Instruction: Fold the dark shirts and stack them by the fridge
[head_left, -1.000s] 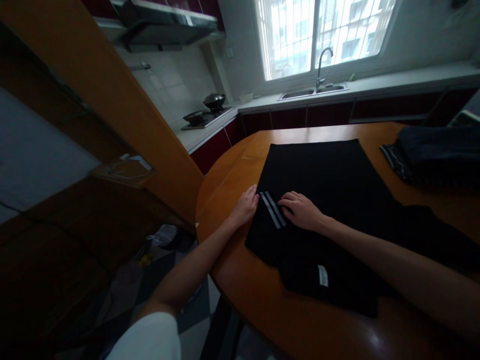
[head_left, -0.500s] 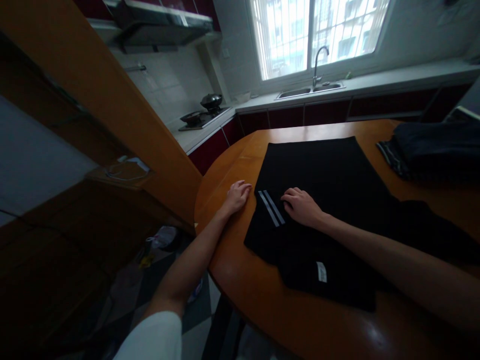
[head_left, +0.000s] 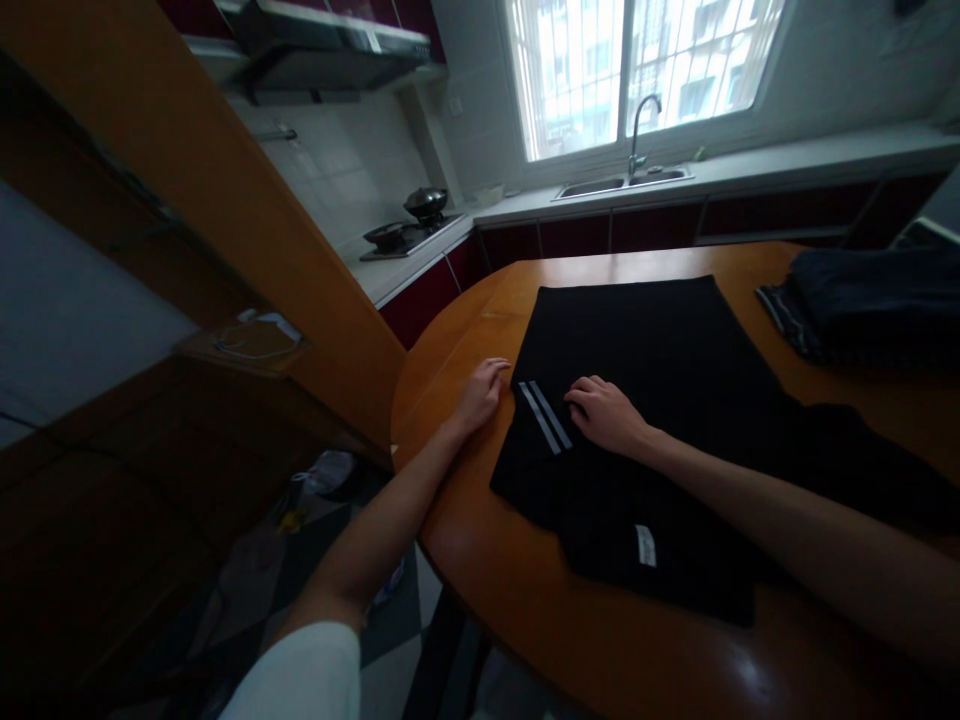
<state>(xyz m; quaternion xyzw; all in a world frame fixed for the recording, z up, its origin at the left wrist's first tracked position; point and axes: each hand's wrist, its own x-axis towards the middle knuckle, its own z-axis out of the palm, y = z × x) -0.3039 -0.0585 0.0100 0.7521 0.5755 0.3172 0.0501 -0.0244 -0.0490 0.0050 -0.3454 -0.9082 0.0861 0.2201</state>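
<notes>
Garment: black, spread out on the brown table, at the centre of this clock; twelve points away from the person, and one part stretches out past three o'clock.
Left hand: at nine o'clock, over the table just beside the garment's edge, fingers loosely extended and holding nothing; whether the fingertips touch the cloth, I cannot tell.
Right hand: on the cloth toward nine o'clock, nearer the middle, fingers curled; whether they pinch any fabric, I cannot tell.
Stripes: two pale bands on the black cloth, between the hands.
White tag: at six o'clock, on the garment's near part.
Folded clothes: dark pile on the table, at two o'clock.
Sink: beyond the table at twelve, below the window.
Stove: between ten and eleven o'clock, bearing a lidded pot.
</notes>
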